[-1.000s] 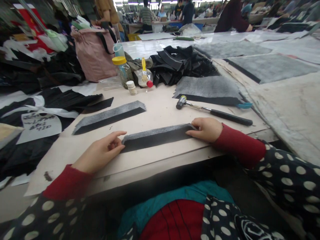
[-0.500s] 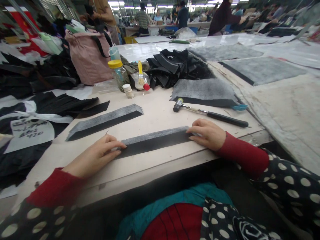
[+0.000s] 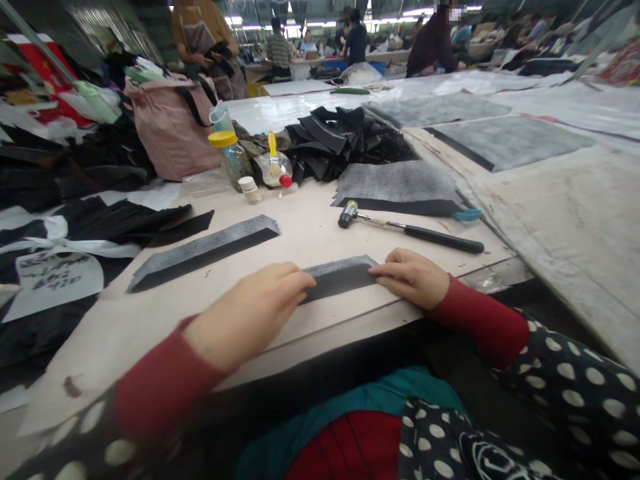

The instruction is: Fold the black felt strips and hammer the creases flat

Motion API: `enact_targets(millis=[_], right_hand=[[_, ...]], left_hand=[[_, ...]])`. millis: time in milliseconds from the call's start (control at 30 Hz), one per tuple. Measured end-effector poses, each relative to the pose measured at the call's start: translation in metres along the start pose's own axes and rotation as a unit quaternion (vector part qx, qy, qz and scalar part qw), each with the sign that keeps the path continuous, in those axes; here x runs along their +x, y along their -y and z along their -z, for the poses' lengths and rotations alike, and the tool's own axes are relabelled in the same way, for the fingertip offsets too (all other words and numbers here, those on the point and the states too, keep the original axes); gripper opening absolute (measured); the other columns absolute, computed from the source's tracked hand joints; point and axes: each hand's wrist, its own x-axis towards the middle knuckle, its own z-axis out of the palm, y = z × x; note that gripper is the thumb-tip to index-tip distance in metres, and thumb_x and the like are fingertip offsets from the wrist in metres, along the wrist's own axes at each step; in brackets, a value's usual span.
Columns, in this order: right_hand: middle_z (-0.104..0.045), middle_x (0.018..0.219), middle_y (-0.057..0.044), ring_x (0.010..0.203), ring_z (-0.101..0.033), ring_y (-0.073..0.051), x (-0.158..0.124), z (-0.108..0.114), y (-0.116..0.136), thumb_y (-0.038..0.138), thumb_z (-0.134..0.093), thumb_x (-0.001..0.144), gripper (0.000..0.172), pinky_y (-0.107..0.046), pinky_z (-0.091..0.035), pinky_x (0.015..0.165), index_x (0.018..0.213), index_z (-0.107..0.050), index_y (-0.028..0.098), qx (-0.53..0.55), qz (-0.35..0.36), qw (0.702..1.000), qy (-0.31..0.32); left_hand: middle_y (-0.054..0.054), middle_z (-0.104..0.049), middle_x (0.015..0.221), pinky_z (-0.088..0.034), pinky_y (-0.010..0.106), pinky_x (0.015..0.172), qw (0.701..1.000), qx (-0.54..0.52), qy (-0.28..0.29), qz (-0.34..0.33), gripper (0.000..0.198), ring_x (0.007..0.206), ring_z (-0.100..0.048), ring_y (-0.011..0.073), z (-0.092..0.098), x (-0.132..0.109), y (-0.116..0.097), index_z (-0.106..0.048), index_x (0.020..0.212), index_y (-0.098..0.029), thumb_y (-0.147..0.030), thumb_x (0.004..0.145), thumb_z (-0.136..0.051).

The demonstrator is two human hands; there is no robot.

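Observation:
A black leather-like strip [image 3: 343, 279] with a fuzzy grey upper edge lies on the pale work board [image 3: 300, 230] in front of me. My left hand [image 3: 263, 303] is over its left portion, closed, with fingertips pressing on it; that portion is hidden under the hand. My right hand [image 3: 413, 275] pinches the strip's right end between thumb and fingers. A similar folded strip [image 3: 205, 253] lies farther left, touched by neither hand. Beyond my right hand lies a hammer [image 3: 413, 230] with a black handle.
A wider grey piece [image 3: 400, 183] lies behind the hammer. Farther back stand a yellow-lidded jar [image 3: 231, 160], a small white bottle [image 3: 249, 191], a yellow brush [image 3: 273, 153] and a pile of black pieces [image 3: 345, 143]. Black material with a written tag [image 3: 60, 280] lies left. People work behind.
My left hand has slid right along the strip, from its left end toward the middle, and now covers more of it. My right hand stays at the right end.

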Motion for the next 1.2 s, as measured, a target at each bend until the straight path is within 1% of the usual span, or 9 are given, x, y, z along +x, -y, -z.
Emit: enact_targets(millis=[167,300,433,500,600,700,867,1000,1200], right_hand=[[-0.052,0.075,-0.006,0.07,-0.047,-0.016,0.001,-0.002,0.002,0.026,-0.048,0.08,0.026,-0.029,-0.038,0.064,0.096,-0.066,0.018,0.005,-0.005,1.0,0.005],[-0.051,0.075,-0.005,0.071,-0.048,-0.015,-0.001,0.004,-0.003,0.023,-0.05,0.076,0.024,-0.027,-0.039,0.064,0.096,-0.064,0.019,0.07,-0.031,0.997,0.027],[-0.054,0.083,-0.004,0.068,-0.049,-0.012,-0.005,0.019,-0.016,0.025,-0.049,0.075,0.031,-0.026,-0.041,0.062,0.103,-0.06,0.016,0.174,-0.135,0.975,0.035],[-0.056,0.076,-0.002,0.061,-0.049,-0.01,-0.004,0.026,-0.019,0.027,-0.048,0.076,0.03,-0.023,-0.04,0.055,0.101,-0.059,0.015,0.225,-0.232,0.944,0.066],[-0.054,0.062,0.002,0.043,-0.042,-0.005,0.005,0.031,-0.016,0.025,-0.046,0.078,0.028,-0.018,-0.031,0.037,0.102,-0.054,0.013,0.352,-0.35,0.858,0.133],[-0.054,0.056,0.003,0.035,-0.039,-0.004,0.017,0.029,-0.013,0.022,-0.047,0.079,0.024,-0.016,-0.025,0.029,0.1,-0.052,0.012,0.448,-0.383,0.791,0.162],[-0.055,0.052,0.003,0.034,-0.042,-0.004,0.026,0.024,-0.019,0.021,-0.051,0.076,0.017,-0.014,-0.026,0.027,0.091,-0.055,0.013,0.527,-0.379,0.737,0.191],[-0.05,0.047,0.005,0.029,-0.035,-0.002,0.027,0.025,-0.02,0.027,-0.056,0.072,0.015,-0.015,-0.021,0.026,0.075,-0.054,0.013,0.503,-0.368,0.751,0.218],[-0.046,0.041,0.007,0.031,-0.034,-0.004,0.027,0.025,-0.009,0.031,-0.051,0.072,0.014,-0.017,-0.024,0.031,0.071,-0.05,0.017,0.247,-0.342,0.882,0.21]], left_hand=[[0.005,-0.057,0.089,-0.044,0.029,0.076,0.991,0.028,0.04,-0.121,0.023,0.083,-0.054,0.0159,-0.022,0.068,-0.047,-0.056,0.096,-0.017,-0.012,0.083,-0.037],[0.006,-0.057,0.086,-0.044,0.029,0.076,0.99,0.031,0.021,-0.135,0.019,0.082,-0.053,0.0166,-0.051,0.098,-0.039,-0.057,0.091,-0.013,-0.016,0.084,-0.04],[0.007,-0.055,0.096,-0.042,0.03,0.082,0.988,-0.012,-0.045,-0.15,0.019,0.089,-0.05,0.0161,-0.074,0.097,-0.025,-0.056,0.095,-0.015,-0.021,0.085,-0.04],[0.006,-0.055,0.098,-0.041,0.03,0.082,0.985,-0.027,-0.071,-0.157,0.022,0.09,-0.049,0.016,-0.08,0.093,-0.022,-0.056,0.099,-0.017,-0.021,0.086,-0.038],[0.006,-0.056,0.099,-0.041,0.03,0.081,0.981,-0.046,-0.089,-0.166,0.025,0.089,-0.048,0.0159,-0.085,0.09,-0.021,-0.057,0.101,-0.019,-0.021,0.087,-0.036],[0.005,-0.056,0.102,-0.041,0.031,0.082,0.978,-0.052,-0.103,-0.172,0.025,0.09,-0.048,0.016,-0.087,0.09,-0.02,-0.057,0.102,-0.019,-0.021,0.087,-0.037],[0.004,-0.056,0.106,-0.04,0.031,0.084,0.978,-0.054,-0.114,-0.166,0.024,0.094,-0.048,0.0155,-0.09,0.09,-0.02,-0.055,0.105,-0.021,-0.02,0.087,-0.038],[0.005,-0.056,0.103,-0.04,0.031,0.082,0.979,-0.05,-0.103,-0.168,0.025,0.091,-0.048,0.0151,-0.089,0.09,-0.02,-0.056,0.105,-0.02,-0.019,0.086,-0.039],[0.005,-0.056,0.101,-0.04,0.031,0.081,0.982,-0.044,-0.094,-0.157,0.026,0.089,-0.047,0.0155,-0.087,0.091,-0.022,-0.056,0.104,-0.021,-0.023,0.088,-0.036]])
